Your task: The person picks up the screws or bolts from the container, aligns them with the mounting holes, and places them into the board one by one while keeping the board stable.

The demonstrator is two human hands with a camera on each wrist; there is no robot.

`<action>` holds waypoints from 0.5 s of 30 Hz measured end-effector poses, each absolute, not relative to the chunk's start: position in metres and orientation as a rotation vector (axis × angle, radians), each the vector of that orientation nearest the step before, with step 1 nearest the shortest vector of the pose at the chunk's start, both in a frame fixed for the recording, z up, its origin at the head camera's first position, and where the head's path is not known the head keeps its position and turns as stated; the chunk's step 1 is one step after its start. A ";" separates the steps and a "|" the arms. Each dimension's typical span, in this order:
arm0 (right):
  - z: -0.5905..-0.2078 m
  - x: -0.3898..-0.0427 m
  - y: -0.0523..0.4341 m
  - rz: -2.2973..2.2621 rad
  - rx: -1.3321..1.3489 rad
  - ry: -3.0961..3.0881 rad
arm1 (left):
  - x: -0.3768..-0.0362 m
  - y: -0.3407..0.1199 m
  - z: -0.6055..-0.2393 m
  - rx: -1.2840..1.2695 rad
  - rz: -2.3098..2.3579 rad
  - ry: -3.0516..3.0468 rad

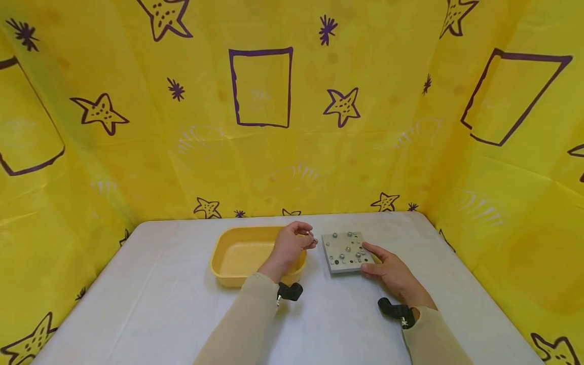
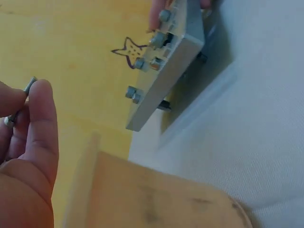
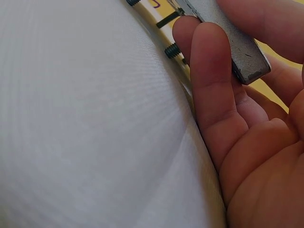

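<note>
My left hand (image 1: 288,247) is over the right side of a yellow plastic tub (image 1: 244,258), pinching a small metal bolt (image 2: 31,85) between thumb and fingers. Part of the bolt is hidden by the fingertips. To the right, my right hand (image 1: 393,271) grips the right edge of a square grey metal plate (image 1: 338,249), thumb on top and fingers underneath. Several bolts (image 2: 158,39) stand in the plate with their heads up, beside open holes. Under it, a threaded bolt end (image 3: 172,51) sticks out, close over the table in the right wrist view.
A white cloth covers the table (image 1: 159,304). Yellow patterned fabric (image 1: 260,167) rises behind it and on both sides. The tub's wall (image 2: 156,190) stands between the left forearm and the plate. Each wrist wears a black camera mount (image 1: 290,291).
</note>
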State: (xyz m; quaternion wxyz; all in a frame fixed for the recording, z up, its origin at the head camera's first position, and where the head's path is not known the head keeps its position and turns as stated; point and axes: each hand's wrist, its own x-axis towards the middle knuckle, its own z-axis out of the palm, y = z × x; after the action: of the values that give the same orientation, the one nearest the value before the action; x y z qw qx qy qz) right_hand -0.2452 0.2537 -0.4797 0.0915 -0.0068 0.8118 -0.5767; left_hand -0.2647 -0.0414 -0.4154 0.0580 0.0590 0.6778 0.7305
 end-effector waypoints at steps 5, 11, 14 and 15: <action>-0.482 -0.246 0.254 -1.742 -0.026 2.389 | -0.262 -0.032 -0.416 0.196 2.094 2.194; -0.482 -0.247 0.255 -1.760 -0.048 2.378 | -0.260 -0.024 -0.417 0.335 2.130 2.095; -0.482 -0.246 0.255 -1.766 -0.050 2.370 | -0.259 -0.021 -0.416 0.375 2.148 2.063; -0.482 -0.246 0.255 -1.769 -0.052 2.366 | -0.259 -0.020 -0.416 0.379 2.160 2.051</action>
State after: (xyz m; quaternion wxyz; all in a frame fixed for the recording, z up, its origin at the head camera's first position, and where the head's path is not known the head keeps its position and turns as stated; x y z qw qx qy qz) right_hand -0.2462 0.2549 -0.4819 0.0931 -0.0175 0.7973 -0.5962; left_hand -0.2588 -0.0199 -0.4163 0.0695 0.1258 0.6815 0.7176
